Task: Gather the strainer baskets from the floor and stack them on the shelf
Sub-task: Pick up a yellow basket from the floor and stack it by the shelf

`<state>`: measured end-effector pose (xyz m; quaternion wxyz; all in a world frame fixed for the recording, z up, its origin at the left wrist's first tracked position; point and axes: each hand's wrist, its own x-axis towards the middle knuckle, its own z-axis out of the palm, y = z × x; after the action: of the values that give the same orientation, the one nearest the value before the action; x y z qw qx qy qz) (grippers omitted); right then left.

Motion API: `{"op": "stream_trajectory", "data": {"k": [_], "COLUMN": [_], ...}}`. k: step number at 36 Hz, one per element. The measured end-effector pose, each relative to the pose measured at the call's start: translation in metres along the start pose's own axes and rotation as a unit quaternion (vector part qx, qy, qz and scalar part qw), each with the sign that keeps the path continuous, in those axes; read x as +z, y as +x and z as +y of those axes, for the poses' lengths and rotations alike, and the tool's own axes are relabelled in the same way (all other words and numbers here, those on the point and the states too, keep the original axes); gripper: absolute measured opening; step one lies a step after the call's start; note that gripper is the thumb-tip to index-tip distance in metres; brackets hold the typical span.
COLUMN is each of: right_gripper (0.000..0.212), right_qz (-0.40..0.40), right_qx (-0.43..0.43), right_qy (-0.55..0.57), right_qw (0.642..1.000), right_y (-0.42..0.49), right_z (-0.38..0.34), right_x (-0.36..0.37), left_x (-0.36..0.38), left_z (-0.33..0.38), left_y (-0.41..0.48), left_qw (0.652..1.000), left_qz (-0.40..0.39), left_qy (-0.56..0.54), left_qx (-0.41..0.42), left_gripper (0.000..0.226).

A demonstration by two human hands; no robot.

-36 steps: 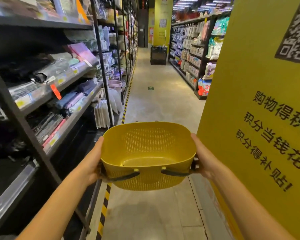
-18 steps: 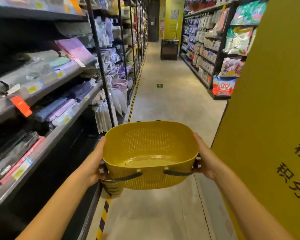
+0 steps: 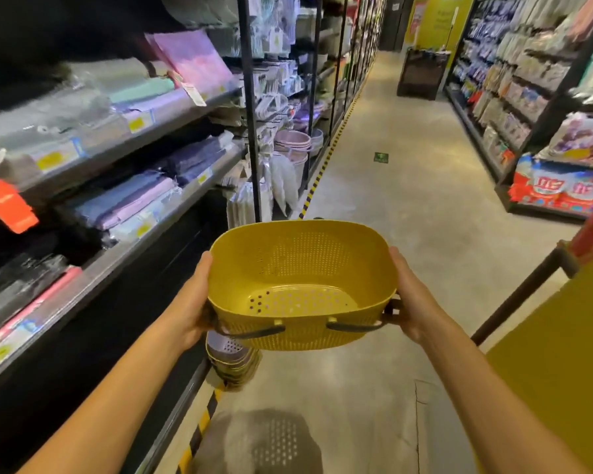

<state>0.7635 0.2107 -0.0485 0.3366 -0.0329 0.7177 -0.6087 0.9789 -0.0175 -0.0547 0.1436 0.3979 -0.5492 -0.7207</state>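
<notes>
The step in hand is the carry: one yellow strainer basket (image 3: 298, 268) is held up over the aisle floor (image 3: 408, 206), not yet on any shelf. The left hand (image 3: 190, 306) grips the basket's left end, thumb laid up the outer wall to the rim, the fingers hidden underneath. The right hand (image 3: 413, 295) clasps the right end the same way, thumb along the wall, the palm close against a dark handle (image 3: 355, 326).

Just below the basket's left corner, partly hidden by it, a stack of strainer baskets (image 3: 235, 362) stands on the floor beside the striped line. So the gathering looks part done, I judge. The shelf (image 3: 117, 261) runs along to the left of the basket and holds folded cloth goods.

The next move calls for a choice: nest this basket onto the floor stack, or turn left and find a free spot on the shelving — none shows clearly from here.

Counted: one yellow basket in the hands, two dark handles on its near wall, one floor stack of several nested baskets — its layers are too blurred to number — and two hands.
</notes>
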Motion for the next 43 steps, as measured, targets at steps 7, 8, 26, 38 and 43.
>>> {"op": "stream_trajectory", "data": {"k": [7, 8, 26, 38, 43], "right_gripper": [0.043, 0.042, 0.056, 0.051, 0.049], "right_qz": [-0.045, -0.053, -0.211, -0.376, -0.404], "right_qx": [-0.006, -0.009, -0.007, 0.017, 0.053], "right_qy": [-0.04, -0.048, -0.156, -0.251, -0.283], "right_qw": [0.998, 0.997, 0.965, 0.892, 0.868], "right_y": [0.107, 0.121, 0.31, 0.443, 0.502], "right_z": [-0.036, -0.041, -0.08, -0.034, 0.011], "right_x": [0.068, 0.079, 0.237, 0.305, 0.327], "left_x": [-0.035, -0.042, -0.124, -0.089, -0.069], "left_z": [0.019, 0.021, 0.019, -0.066, -0.109], "left_y": [0.088, 0.101, 0.222, 0.274, 0.313], "left_qw": [0.997, 0.996, 0.972, 0.889, 0.845], "left_qz": [0.067, 0.075, 0.203, 0.397, 0.469], "left_qy": [-0.032, -0.041, -0.12, -0.212, -0.232], "left_qx": [0.0, 0.0, 0.002, -0.09, -0.107], "left_gripper": [0.054, 0.055, 0.055, 0.067, 0.064]}}
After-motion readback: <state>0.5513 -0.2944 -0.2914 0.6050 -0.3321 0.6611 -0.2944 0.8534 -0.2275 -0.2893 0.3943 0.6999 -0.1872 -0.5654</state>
